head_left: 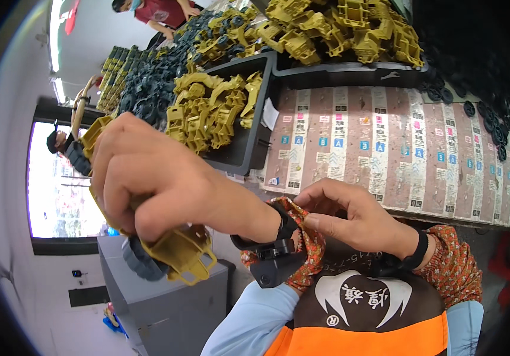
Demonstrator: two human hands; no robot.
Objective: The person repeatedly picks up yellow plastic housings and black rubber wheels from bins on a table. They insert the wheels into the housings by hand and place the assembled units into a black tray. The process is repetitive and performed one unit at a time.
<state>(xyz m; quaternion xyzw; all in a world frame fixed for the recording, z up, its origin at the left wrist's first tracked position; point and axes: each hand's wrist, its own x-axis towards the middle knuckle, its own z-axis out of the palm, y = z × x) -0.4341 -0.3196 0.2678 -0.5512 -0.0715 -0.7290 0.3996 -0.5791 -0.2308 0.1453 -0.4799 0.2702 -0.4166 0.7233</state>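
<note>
My left hand (160,172), raised at the left with fingers curled, holds an olive-yellow plastic toy vehicle body (187,252). A dark grey ridged wheel (142,258) sits on its lower part, and another dark wheel (79,159) shows at its upper end. My right hand (362,219) reaches across to my left wrist. Its thumb and fingers are closed on the edge of the red floral sleeve cuff (311,243), beside a black wrist strap with a small black device (276,270).
Black bins (258,139) hold heaps of yellow vehicle bodies (207,113). Dark grey wheels (148,89) lie piled beyond, with black rings (495,121) at far right. Printed sheeting covers the table (379,154). A person in red (163,12) works at the back; a grey cabinet (148,296) stands lower left.
</note>
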